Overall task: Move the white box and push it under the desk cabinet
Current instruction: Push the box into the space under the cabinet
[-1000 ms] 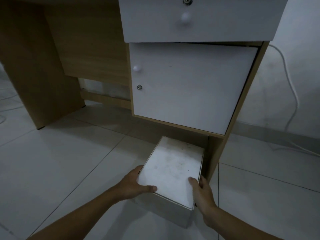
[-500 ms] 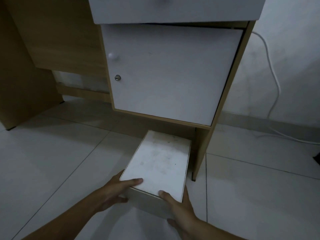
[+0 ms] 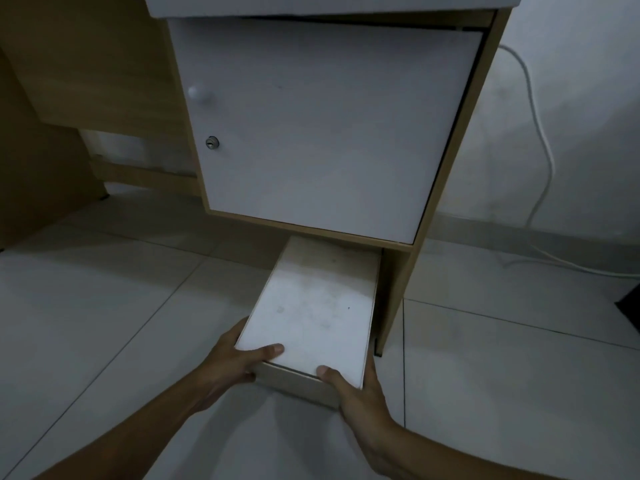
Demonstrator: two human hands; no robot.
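The white box (image 3: 315, 303) lies on the tiled floor with its far end tucked into the gap beneath the desk cabinet (image 3: 322, 126). The cabinet has a white door with a round knob and a keyhole. My left hand (image 3: 235, 362) grips the box's near left corner, thumb on the lid. My right hand (image 3: 356, 393) grips the near right corner, thumb on top too. The box's right side runs close to the cabinet's wooden side panel (image 3: 398, 289).
The open knee space of the desk (image 3: 104, 98) lies to the left, with a wooden leg panel at far left. A white cable (image 3: 543, 161) hangs down the wall on the right and trails along the floor. A dark object (image 3: 632, 306) sits at the right edge.
The box has slid forward, its far end now under the cabinet's bottom edge. Both hands shifted to the near corners and the view has moved closer to the cabinet.
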